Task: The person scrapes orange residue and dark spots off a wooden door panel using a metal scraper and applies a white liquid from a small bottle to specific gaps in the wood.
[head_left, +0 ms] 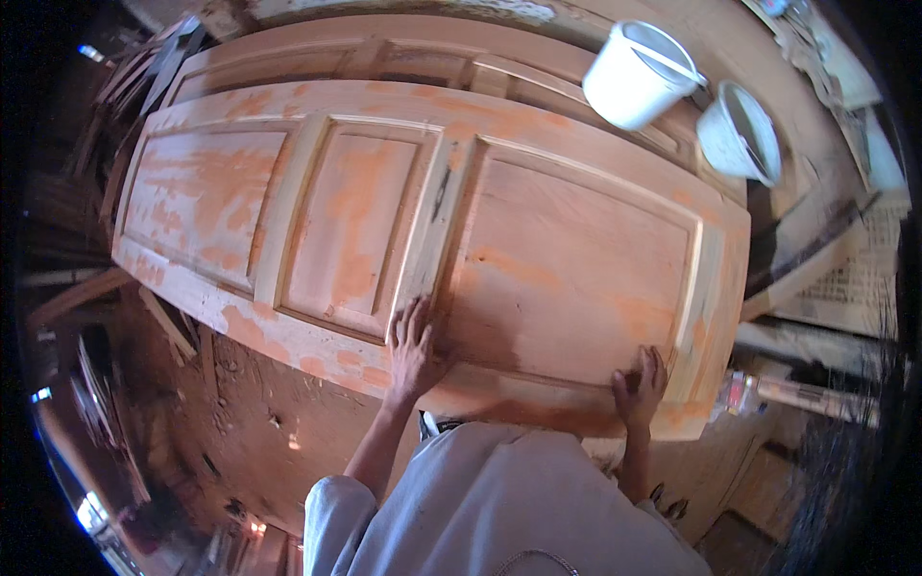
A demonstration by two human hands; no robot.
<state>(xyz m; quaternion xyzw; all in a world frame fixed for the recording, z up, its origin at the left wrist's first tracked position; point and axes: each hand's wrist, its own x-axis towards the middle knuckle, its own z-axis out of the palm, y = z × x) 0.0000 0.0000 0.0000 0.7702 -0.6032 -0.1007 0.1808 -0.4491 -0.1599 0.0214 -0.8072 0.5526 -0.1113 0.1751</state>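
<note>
A large wooden panel door (375,93) lies flat before me, its pale wood blotched with orange-brown patches. Three recessed panels show, framed by raised moulding. My left hand (412,357) rests on the door's near side, fingers spread over the upright rail (437,206) between the middle and right panels. Farther right, my right hand (642,389) is at the lower right corner of the right panel (576,259). Its fingers are half bent, with the thumb apart from them, and I see nothing between them.
Behind the door lies a second panelled door (423,34). A white bucket (639,82) and a smaller pale bucket (735,134) stand at the far right. Scrap wood (82,293) is piled at the left. Dirt floor (269,403) lies below the near edge.
</note>
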